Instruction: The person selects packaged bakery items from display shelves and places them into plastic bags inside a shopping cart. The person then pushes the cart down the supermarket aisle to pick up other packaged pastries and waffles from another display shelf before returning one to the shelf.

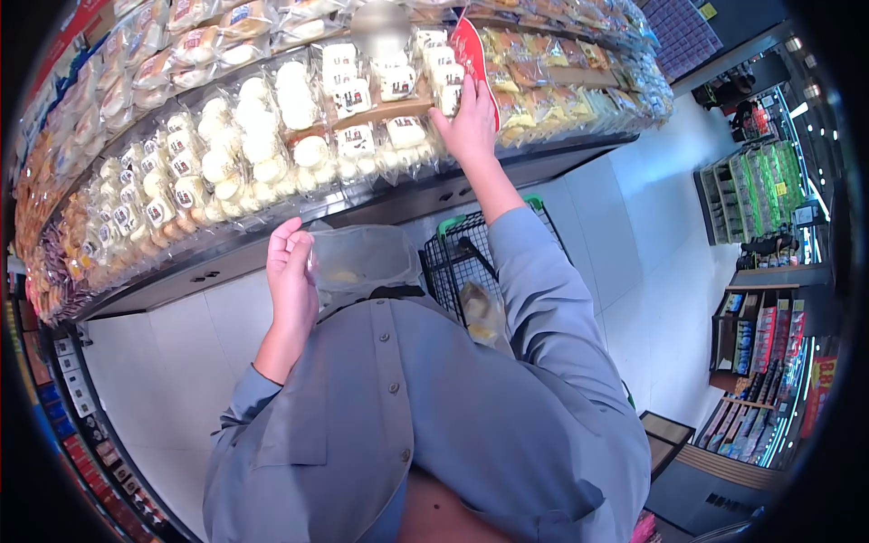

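My left hand (pixel 291 285) is closed at the edge of a clear plastic bag (pixel 367 253), which hangs open in front of my body. A small pale yellowish item shows faintly in the bottom of the bag. My right hand (pixel 471 127) reaches over the front of the display, thumb apart from the stretched fingers. Its fingertips are beside packaged white cakes (pixel 445 77) with dark print and against a red sign (pixel 474 63). Whether they touch a package, I cannot tell.
Rows of wrapped buns (pixel 217 163) and yellow packaged pastries (pixel 516 77) fill the curved display. A black shopping cart (pixel 453 262) with green trim stands close to my body, holding a bagged item (pixel 482 308). Green shelving (pixel 756 190) stands across the aisle at right.
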`<action>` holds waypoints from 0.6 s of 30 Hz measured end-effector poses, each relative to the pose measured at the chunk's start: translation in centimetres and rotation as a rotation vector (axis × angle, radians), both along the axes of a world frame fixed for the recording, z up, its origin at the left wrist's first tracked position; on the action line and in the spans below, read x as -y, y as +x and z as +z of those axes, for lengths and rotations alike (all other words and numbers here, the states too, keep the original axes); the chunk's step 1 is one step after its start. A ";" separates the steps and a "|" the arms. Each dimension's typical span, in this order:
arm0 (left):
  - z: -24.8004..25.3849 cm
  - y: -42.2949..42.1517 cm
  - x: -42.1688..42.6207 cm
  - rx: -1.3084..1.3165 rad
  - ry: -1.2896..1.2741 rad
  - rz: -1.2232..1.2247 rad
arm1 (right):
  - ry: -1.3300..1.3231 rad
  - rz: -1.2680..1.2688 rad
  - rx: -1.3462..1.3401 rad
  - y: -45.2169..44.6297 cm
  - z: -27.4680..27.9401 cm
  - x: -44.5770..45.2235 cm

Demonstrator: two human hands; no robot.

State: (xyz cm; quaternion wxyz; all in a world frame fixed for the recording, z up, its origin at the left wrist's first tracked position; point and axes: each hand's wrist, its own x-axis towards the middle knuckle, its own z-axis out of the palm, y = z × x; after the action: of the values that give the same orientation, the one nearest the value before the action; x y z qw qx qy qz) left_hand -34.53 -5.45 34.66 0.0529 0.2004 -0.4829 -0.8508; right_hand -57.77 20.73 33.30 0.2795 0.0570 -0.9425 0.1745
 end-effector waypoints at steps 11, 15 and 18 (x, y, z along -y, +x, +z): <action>-0.2 0.9 1.7 -0.033 0.050 0.082 | -0.054 -0.057 0.073 -1.1 2.2 1.3; -0.2 0.8 1.8 -0.040 0.028 0.079 | -0.421 0.128 -0.040 2.4 4.0 1.9; 0.5 0.5 1.4 -0.006 0.024 -0.010 | -1.555 0.565 0.462 8.4 5.3 4.0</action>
State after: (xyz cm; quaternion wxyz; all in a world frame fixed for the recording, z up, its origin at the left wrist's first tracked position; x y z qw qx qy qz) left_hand -34.06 -6.82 35.11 0.0476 0.1958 -0.4736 -0.8574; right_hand -49.40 16.78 38.62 -0.0139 0.0449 -0.5386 0.8412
